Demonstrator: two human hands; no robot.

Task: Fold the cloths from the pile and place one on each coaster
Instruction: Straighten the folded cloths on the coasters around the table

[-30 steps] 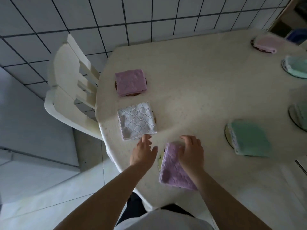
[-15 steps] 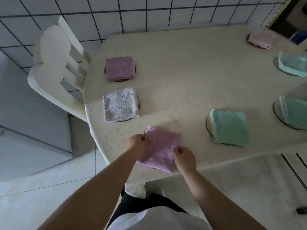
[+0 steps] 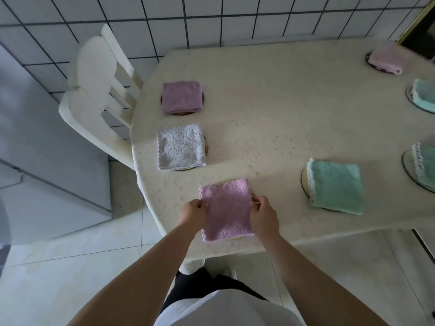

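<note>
Both hands, left (image 3: 193, 214) and right (image 3: 263, 216), now pinching pink cloth (image 3: 226, 209) at its side edges, lower centre; half a second ago askew, now squared over coaster (image 3: 235, 237). Probably last placement; no pile visible.

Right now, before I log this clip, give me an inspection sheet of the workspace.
Surface: table under a cream cloth.
Job's things: pink cloth held at the near edge over a coaster; purple cloth, grey cloth and green cloth each folded on a coaster; three more at the right edge, partly cut off.
Clutter: nothing seen.
Hands: left hand and right hand pinch the pink cloth's sides.
Cables: nothing seen.
Surroundings: white chair, tiled wall.
</note>
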